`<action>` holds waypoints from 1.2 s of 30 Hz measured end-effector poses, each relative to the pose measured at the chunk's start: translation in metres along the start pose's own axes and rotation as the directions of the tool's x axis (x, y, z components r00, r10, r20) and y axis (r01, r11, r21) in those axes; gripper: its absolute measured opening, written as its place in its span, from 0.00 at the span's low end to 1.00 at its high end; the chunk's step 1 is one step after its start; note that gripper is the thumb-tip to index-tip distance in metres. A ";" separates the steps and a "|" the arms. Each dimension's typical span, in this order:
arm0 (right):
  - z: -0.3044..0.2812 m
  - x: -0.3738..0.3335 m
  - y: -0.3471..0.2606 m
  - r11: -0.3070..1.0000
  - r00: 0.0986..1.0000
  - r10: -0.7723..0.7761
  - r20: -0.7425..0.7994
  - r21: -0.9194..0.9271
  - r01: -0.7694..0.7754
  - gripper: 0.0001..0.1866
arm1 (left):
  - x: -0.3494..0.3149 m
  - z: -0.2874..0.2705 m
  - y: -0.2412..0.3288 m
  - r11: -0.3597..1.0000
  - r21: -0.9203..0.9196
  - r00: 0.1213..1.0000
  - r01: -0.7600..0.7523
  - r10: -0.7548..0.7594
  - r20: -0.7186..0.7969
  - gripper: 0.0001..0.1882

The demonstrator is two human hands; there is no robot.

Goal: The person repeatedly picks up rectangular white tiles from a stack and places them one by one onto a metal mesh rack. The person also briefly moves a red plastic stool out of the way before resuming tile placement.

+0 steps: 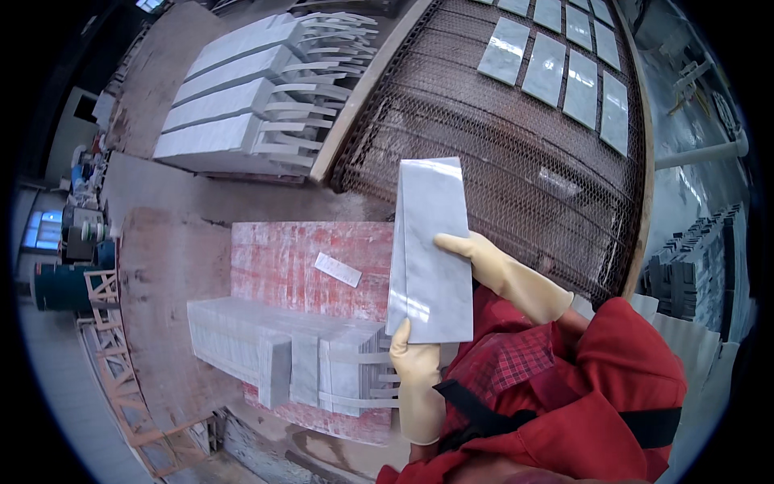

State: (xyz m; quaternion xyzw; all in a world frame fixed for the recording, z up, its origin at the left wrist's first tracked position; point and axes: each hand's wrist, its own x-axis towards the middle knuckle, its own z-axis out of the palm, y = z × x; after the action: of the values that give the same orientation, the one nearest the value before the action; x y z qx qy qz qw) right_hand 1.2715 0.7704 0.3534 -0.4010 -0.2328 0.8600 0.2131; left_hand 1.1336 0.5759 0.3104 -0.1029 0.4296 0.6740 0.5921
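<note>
I hold two long, glossy, pale grey marble tiles (pixel 435 250) upright in front of me, one laid over the other and slightly fanned, so the rear one shows only as a strip at the left. In a cream rubber glove, my left hand (pixel 415 371) grips them at the lower left corner, thumb on the front face. My right hand (pixel 484 262), gloved alike, holds the right edge with its thumb across the front. The fingers of both hands are hidden behind the tiles. Left of them, rows of stacked tiles (pixel 298 355) stand on a red, white-smeared board (pixel 282 258).
A mesh conveyor (pixel 451 121) with pale side rails carries separate glossy tiles (pixel 544 68) at its far end. Strapped tile bundles (pixel 230 97) stand to its left. A small white labelled strip (pixel 338 270) lies on the red board. A dark green drum (pixel 60 287) stands far left.
</note>
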 end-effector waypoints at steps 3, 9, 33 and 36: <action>-0.021 0.036 -0.047 0.959 0.993 -0.014 -0.116 -0.282 -0.019 0.32 | 0.042 0.051 0.008 0.980 -0.187 0.995 0.070 -0.056 0.081 0.31; -0.033 0.055 -0.113 0.806 0.940 0.199 -0.278 -0.500 -0.318 0.27 | 0.082 0.067 0.019 0.975 -0.177 0.991 0.135 -0.137 0.000 0.29; -0.196 0.323 -0.422 0.859 0.684 -0.512 -0.520 -0.314 0.404 0.22 | 0.109 0.094 0.038 0.962 0.222 0.931 0.161 -0.073 -0.358 0.42; -0.234 0.358 -0.448 0.877 0.671 -0.476 -0.568 -0.254 0.407 0.21 | 0.121 0.037 0.034 0.981 -0.059 0.928 0.183 -0.192 -0.319 0.42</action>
State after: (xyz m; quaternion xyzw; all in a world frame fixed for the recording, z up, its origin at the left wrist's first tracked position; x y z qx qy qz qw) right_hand 1.3262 1.3810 0.2646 -0.6007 -0.2858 0.5905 0.4569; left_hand 1.0840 0.6901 0.2705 -0.2608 0.4996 0.5942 0.5738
